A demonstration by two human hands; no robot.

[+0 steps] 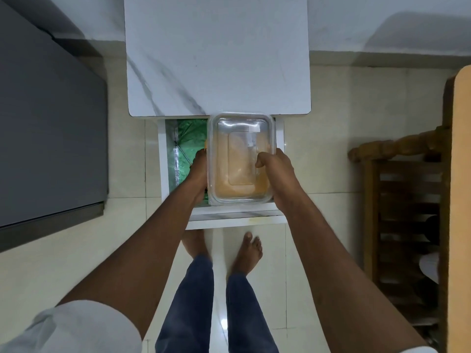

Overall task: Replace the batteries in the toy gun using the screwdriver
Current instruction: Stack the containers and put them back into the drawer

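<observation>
Clear plastic box (241,159) between both hands' grip, left (200,171), right (276,171) (over open drawer (163,161)).

I stand on pale floor tiles (318,154); a marble-topped table (216,54) sits top centre, grey cabinet (48,128) left, wooden rack (405,212) right.

A clear plastic container (241,159) with a lid sits at the centre of the frame, level, over an open white drawer (163,161). Its orange contents are blurred, possibly the toy.
</observation>
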